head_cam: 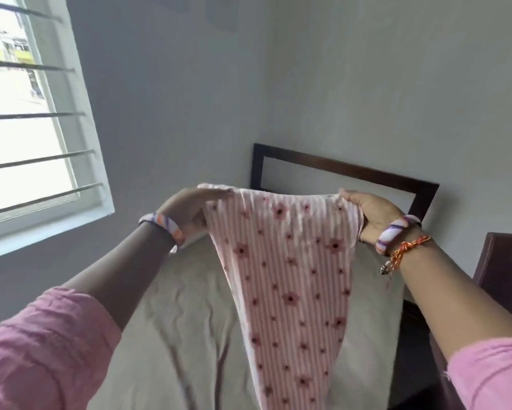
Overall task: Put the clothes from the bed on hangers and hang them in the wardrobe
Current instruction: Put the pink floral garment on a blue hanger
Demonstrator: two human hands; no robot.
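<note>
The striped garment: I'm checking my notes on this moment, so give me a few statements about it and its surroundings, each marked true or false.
1. Both hands hold the striped garment up by its top edge. True: the left hand and the right hand grip opposite ends.
2. The garment is already on a hanger. False: no hanger is in view.
3. The garment hangs over the bed. True.
4. The garment is plain blue. False: it has pink and white stripes with flowers.
5. The window is on the right side of the view. False: it is on the left.
</note>
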